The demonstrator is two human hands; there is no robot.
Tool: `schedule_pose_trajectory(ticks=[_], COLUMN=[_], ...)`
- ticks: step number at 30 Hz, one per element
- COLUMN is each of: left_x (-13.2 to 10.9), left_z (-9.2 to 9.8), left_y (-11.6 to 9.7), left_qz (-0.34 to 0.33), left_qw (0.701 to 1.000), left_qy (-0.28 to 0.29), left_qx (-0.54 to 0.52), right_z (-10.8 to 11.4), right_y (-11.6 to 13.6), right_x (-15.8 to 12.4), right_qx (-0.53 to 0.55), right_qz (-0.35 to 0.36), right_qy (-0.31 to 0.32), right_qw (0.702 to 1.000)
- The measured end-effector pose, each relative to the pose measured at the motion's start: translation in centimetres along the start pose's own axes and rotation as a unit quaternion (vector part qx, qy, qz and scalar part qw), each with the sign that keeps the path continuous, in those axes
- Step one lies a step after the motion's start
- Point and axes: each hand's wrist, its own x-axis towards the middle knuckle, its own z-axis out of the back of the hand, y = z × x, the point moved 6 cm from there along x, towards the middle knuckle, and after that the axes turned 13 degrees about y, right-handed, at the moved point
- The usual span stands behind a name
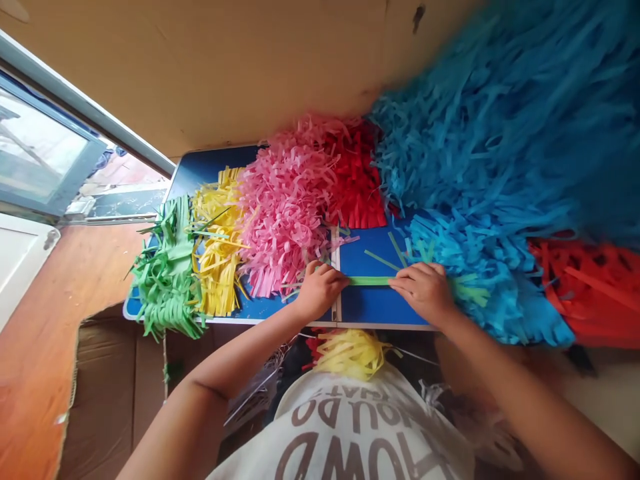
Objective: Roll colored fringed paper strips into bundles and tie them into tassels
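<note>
Left hand (320,290): closed, fingers pinching the left end of a green paper strip (369,281). Right hand (424,291): closed on the right end of the same strip. The strip lies flat and horizontal between the hands, directly over the blue table (373,303), near its front edge and just right of the metal centre seam (337,280). Loose thin green strips (383,253) lie just beyond it.

Below the hands, a white T-shirt (345,433) with brown lettering covers the person's torso, and a yellow paper fringe (350,353) rests just beyond the shirt, below the table's front edge.

Across the table, from left to right, lie fringed paper sheets: green (165,283), yellow (217,267), pink (283,213), and red (355,177). A light-blue fringe (475,283) touches the right hand's far side, with a red fringe (580,287) beside it. A large blue fringe mass (510,113) occupies the far right. A cardboard box (113,393) stands left of the table, on a wooden floor (65,280), with a glazed door (43,147) beyond.
</note>
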Motion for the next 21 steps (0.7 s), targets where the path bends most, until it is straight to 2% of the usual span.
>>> schedule_pose_trajectory(ticks=[3, 7, 12, 21], left_x=[-0.2, -0.1, 0.1, 0.7], left_z=[-0.4, -0.4, -0.1, -0.4], left_y=[1.0, 1.7, 1.7, 1.5], left_qz=[0.032, 0.068, 0.092, 0.119], left_qw=[0.997, 0.989, 0.987, 0.987], left_qy=[0.009, -0.003, -0.017, 0.026], left_qx=[-0.074, -0.128, -0.127, -0.102], right_z=[-0.5, -0.9, -0.8, -1.2], right_y=[-1.9, -2.4, -2.4, -2.6], right_x=[-0.1, 0.4, 0.7, 1.1], right_qx=[0.055, 0.067, 0.072, 0.068], right_qz=[-0.051, -0.081, -0.101, -0.136], right_qy=[0.024, 0.047, 0.067, 0.098], right_qw=[0.997, 0.993, 0.990, 0.984])
